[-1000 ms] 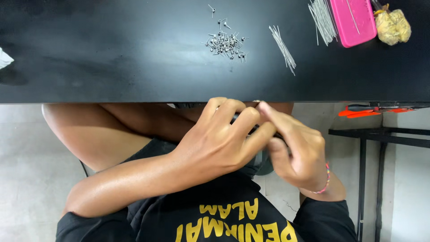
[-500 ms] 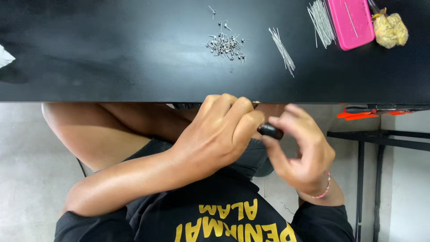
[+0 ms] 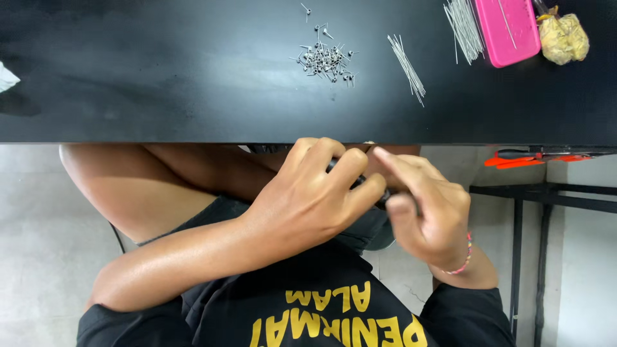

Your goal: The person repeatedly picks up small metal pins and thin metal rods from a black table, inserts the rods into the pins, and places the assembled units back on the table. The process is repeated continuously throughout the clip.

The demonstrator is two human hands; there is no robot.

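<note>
My left hand (image 3: pixel 315 199) is curled into a fist just below the near edge of the black table (image 3: pixel 160 83), over my lap. It grips a small black tool (image 3: pixel 383 196), of which only a short dark end shows between the fingers. My right hand (image 3: pixel 427 212), with a bead bracelet on its wrist, is pressed against the left from the right. Its thumb and forefinger close on the tool's exposed end. Whatever sits at the tool's tip is hidden by the fingers.
On the table lie a heap of small bent metal pins (image 3: pixel 324 59), a few straight wires (image 3: pixel 406 67), a thicker wire bundle (image 3: pixel 464 26), a pink box (image 3: pixel 508 29) and a yellowish bag (image 3: pixel 563 37). An orange-handled tool (image 3: pixel 533 157) rests on a black rack at the right.
My right hand opened away from the left half a second ago, baring the black tool, and has now closed back against it. The left fist stays almost still.
</note>
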